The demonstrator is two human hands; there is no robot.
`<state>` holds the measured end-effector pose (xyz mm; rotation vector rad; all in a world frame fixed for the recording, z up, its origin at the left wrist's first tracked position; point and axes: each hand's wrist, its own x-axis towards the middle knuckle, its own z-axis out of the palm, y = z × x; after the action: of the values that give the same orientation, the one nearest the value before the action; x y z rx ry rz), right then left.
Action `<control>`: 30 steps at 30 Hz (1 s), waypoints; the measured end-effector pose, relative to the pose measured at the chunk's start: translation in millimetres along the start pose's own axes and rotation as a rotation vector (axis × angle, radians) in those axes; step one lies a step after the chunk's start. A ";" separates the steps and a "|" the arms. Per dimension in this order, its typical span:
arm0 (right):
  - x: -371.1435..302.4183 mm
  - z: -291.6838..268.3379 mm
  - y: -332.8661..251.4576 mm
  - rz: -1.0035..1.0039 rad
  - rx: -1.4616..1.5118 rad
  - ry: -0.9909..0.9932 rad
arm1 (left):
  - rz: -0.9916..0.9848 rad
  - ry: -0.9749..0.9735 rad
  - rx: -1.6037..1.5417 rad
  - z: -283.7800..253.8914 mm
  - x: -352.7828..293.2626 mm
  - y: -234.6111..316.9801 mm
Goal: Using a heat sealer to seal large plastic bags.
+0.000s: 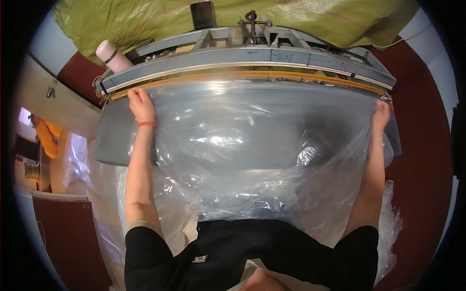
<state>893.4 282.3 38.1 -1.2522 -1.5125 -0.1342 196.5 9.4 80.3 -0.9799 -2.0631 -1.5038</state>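
Observation:
A wide sheet of clear plastic film (233, 126) stretches between my hands over a grey work surface and hangs in folds toward my body. My left hand (141, 104) is closed on the film's left edge, close to the orange strip (228, 75) of the machine. At the far right, my right hand (382, 116) grips the film's other corner, its fingers slightly blurred. The film's far edge lies along the long grey metal frame (242, 57), just below the orange strip.
A pink bottle (112, 56) stands at the frame's left end. A metal screw clamp (251, 29) rises at the frame's middle, with a dark block (203, 15) beside it. Green-yellow sheeting (310, 17) covers the back. More crumpled film (388, 233) hangs at the right.

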 end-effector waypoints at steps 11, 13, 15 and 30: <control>11.6 75.0 -27.7 0.316 0.150 0.003 | -0.325 -0.105 -0.305 26.8 19.3 -47.2; 14.6 74.0 -23.5 0.323 0.102 -0.005 | -0.367 -0.058 -0.278 27.8 21.4 -41.7; 19.5 71.9 -20.3 0.326 0.059 -0.020 | -0.411 -0.005 -0.244 31.2 30.5 -57.6; 1.2 -12.1 -145.4 -0.114 0.215 -0.222 | 0.177 -0.159 0.023 -34.2 10.3 -17.8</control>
<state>793.7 212.2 118.4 -1.0355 -1.7400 0.0945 173.7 -22.7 87.2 -1.2729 -2.0334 -1.3480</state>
